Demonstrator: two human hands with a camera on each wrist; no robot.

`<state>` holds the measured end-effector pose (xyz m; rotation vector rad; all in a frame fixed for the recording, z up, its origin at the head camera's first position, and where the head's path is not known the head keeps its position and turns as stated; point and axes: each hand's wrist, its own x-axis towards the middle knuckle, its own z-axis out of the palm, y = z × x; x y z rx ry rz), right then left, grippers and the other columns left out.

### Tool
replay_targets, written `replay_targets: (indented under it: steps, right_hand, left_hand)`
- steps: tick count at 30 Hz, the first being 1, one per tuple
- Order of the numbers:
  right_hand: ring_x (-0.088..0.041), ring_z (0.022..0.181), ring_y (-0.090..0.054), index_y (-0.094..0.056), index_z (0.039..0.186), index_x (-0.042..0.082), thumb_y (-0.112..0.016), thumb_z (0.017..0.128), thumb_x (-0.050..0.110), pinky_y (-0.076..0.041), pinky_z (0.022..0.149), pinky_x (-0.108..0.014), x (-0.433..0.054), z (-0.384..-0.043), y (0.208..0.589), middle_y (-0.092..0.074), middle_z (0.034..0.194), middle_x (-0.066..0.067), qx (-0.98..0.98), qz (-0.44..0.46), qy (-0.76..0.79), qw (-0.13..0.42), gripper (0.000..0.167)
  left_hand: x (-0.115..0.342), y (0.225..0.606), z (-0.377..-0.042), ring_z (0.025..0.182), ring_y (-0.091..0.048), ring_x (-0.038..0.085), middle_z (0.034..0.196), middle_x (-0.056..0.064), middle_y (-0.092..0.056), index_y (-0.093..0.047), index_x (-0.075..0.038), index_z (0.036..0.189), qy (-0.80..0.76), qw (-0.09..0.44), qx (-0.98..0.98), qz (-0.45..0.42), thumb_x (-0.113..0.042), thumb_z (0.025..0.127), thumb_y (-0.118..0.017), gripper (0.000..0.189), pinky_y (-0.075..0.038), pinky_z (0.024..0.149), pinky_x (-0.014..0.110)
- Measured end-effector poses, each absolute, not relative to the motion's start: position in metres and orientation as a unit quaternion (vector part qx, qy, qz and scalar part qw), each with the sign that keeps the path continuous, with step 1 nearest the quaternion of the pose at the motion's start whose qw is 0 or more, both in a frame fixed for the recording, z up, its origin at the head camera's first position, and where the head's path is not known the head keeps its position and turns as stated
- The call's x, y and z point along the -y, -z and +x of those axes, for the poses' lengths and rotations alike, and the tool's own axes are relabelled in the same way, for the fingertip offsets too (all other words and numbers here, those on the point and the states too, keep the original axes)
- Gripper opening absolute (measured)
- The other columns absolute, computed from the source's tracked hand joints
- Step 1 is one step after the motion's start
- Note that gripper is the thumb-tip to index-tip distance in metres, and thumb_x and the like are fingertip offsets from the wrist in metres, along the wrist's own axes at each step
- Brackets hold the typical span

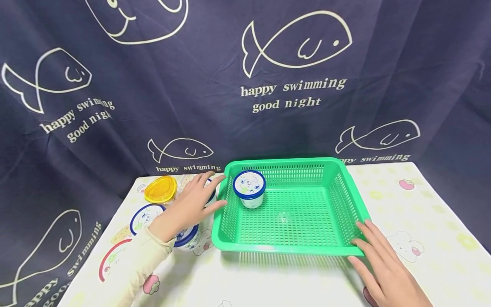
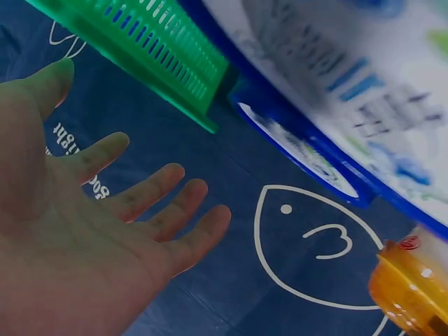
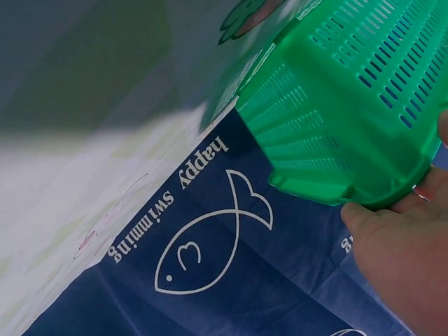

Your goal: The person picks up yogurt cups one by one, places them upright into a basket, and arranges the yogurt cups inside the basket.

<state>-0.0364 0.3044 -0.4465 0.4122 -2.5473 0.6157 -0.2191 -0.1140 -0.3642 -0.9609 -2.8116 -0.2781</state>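
Head view gives me the whole layout: a green basket (image 1: 291, 249) sits on the patterned tablecloth (image 1: 418, 204) in front of a dark blue curtain (image 1: 383, 85), and a blue-lidded tub (image 1: 249, 187) stands upright inside it, toward the far left corner. The left hand (image 1: 192, 200) is spread wide with nothing in it, over the group of containers beside the basket; its fingertips point at the basket's left rim, and the tub lies just beyond them, to the right. From above I can't tell whether any fingertip touches that rim. The right hand (image 1: 387, 268) holds the basket at its near right corner, fingers over the rim and thumb lower on the outside, so the tub is well apart from it, at the opposite end. Around the left sleeve (image 1: 142, 260) I make out other blue-lidded tubs (image 1: 147, 217), a yellow lid (image 1: 161, 189) and a red-edged lid (image 1: 115, 258), partly covered by the arm. What the left wrist view adds is the bare palm, hidden from overhead, with two blue-edged lids looming close at upper right; the tub inside the basket reaches me only through the head camera. Right wrist view shows me the basket's slotted outer walls up close, with fingers against the rim.
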Motion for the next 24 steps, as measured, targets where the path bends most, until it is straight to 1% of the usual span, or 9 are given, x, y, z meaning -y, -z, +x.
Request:
replay_targets:
  steps: [3,9,14,19,24]
  right_hand:
    - [-0.027,0.149,-0.024,-0.063,0.118,0.007,-0.077,0.085,0.015,-0.008,0.118,-0.017,-0.305,-0.036,0.444,-0.043,0.152,-0.012,0.933,0.149,-0.222,0.241,0.037]
    - [-0.026,0.149,-0.025,-0.063,0.117,0.01,-0.077,0.085,0.016,-0.009,0.118,-0.016,-0.307,-0.034,0.444,-0.045,0.151,-0.011,0.93,0.149,-0.23,0.244,0.035]
    - [-0.026,0.148,-0.026,-0.063,0.117,0.011,-0.077,0.085,0.016,-0.009,0.118,-0.017,-0.306,-0.035,0.445,-0.045,0.151,-0.011,0.927,0.15,-0.235,0.25,0.035]
    - [-0.026,0.148,-0.026,-0.063,0.117,0.011,-0.078,0.084,0.015,-0.01,0.118,-0.017,-0.304,-0.035,0.445,-0.045,0.151,-0.011,0.927,0.148,-0.237,0.251,0.036]
    - [-0.026,0.148,-0.026,-0.063,0.118,0.01,-0.078,0.084,0.016,-0.009,0.117,-0.016,-0.301,-0.036,0.445,-0.045,0.151,-0.01,0.928,0.142,-0.239,0.248,0.037]
  left_hand:
    - [0.117,0.367,-0.214,0.136,-0.039,0.039,0.149,0.018,-0.041,-0.042,-0.018,0.151,0.089,0.079,0.941,-0.317,-0.052,0.095,-0.061,0.068,-0.034,0.109,0.059]
    - [0.123,0.372,-0.208,0.134,-0.041,0.038,0.147,0.017,-0.043,-0.042,-0.018,0.151,0.088,0.088,0.941,-0.315,-0.053,0.096,-0.059,0.067,-0.037,0.106,0.06]
    - [0.128,0.368,-0.204,0.133,-0.041,0.036,0.145,0.016,-0.045,-0.045,-0.018,0.149,0.086,0.096,0.941,-0.312,-0.052,0.097,-0.058,0.064,-0.035,0.109,0.056]
    - [0.134,0.365,-0.197,0.133,-0.042,0.036,0.143,0.017,-0.048,-0.048,-0.015,0.147,0.093,0.108,0.938,-0.315,-0.048,0.097,-0.06,0.062,-0.031,0.112,0.055]
    - [0.141,0.365,-0.19,0.132,-0.044,0.036,0.14,0.018,-0.051,-0.05,-0.014,0.145,0.093,0.116,0.937,-0.316,-0.046,0.096,-0.063,0.06,-0.033,0.11,0.057]
